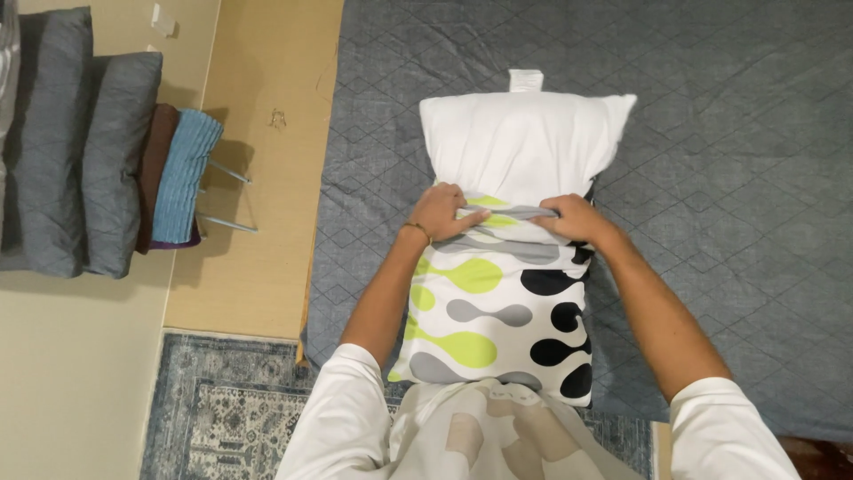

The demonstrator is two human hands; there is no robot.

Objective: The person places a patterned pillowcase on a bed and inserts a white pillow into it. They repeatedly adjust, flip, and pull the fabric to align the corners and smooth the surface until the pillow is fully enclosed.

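At the far left, two grey quilted cushions (67, 147) stand on edge against the wall, with a brown folded cloth (156, 169) and a blue ribbed towel (185, 173) leaning just beside them on a thin metal rack. Below them lies a blue-grey patterned rug (218, 409) on the tan floor. To the right of that begins the grey quilted bedspread (729, 160) that covers the bed.

In the middle of the bedspread lies a plump white pillow (524, 142), its upper half bare and a small white tab showing at its top edge. Its lower half sits inside a white pillowcase printed with lime, grey and black blobs (498, 311), which reaches back toward the person.

The left hand (440, 212), a thin band at its wrist, is closed on the bunched open edge of the pillowcase at the pillow's left side. The right hand (571, 218) grips the same bunched edge at the right side, fingers curled tight over the fabric.
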